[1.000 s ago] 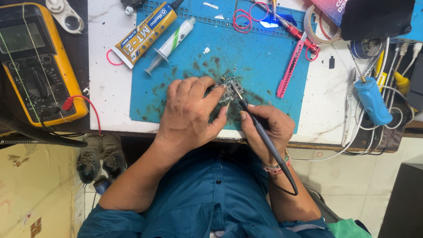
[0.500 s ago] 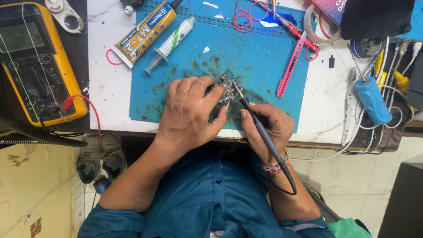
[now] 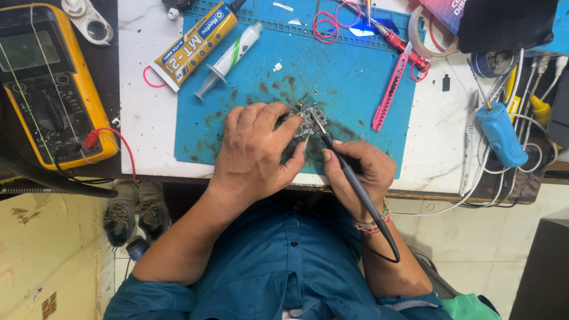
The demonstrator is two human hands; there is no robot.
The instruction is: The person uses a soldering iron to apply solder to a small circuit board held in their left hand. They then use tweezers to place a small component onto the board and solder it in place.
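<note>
The left hand covers most of the circuit board. Board components are too small to identify. The meter and black pouch are cut off by the frame edges.

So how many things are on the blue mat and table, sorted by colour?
Yellow: 2, the multimeter and glue tube
Pink: 1, the utility knife
Blue: 1, the handled tool
White: 1, the syringe
Grey: 2, the circuit board under the left hand, and the soldering iron in the right hand
Total: 7
</note>
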